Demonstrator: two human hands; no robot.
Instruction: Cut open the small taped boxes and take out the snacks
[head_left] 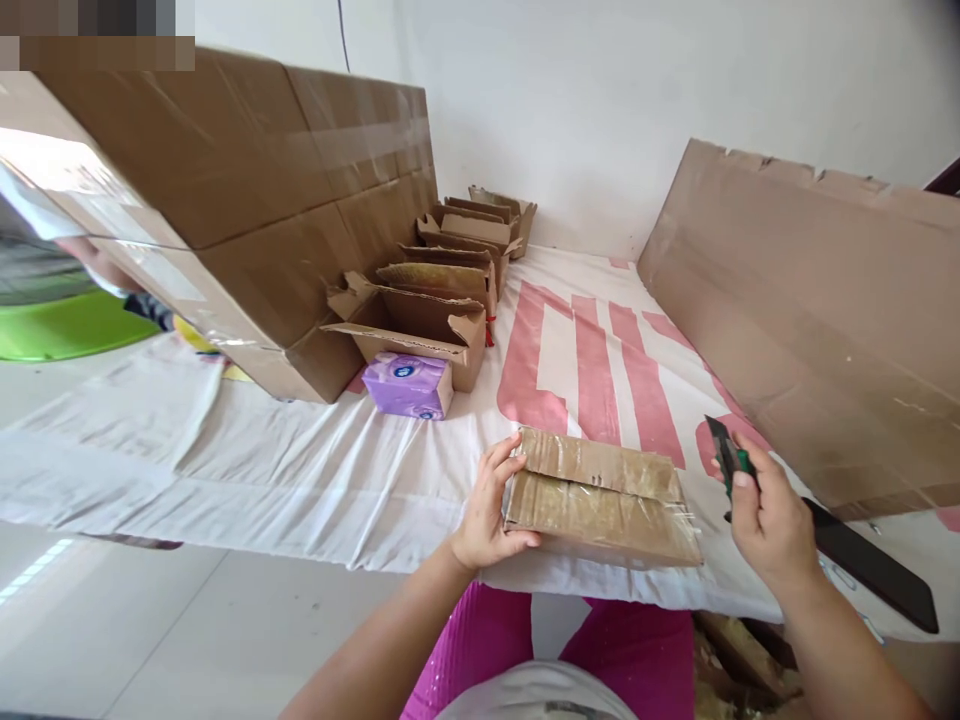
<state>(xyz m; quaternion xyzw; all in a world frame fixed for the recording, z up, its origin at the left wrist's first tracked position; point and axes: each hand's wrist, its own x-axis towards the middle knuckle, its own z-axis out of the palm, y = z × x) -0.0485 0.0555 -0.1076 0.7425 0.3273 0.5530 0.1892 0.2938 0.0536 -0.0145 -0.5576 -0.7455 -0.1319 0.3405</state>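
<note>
Near on the table [300,505], the left hand [486,512] gripped a taped carton [592,512] by its left end, seemingly to steady it, while the right hand [772,522] clasped a utility knife [727,452] blade-outward, probably sparing the fingers. Farther left, a tissue box [409,388] stood beside open cartons [472,358], apparently lined up to save room.
</note>
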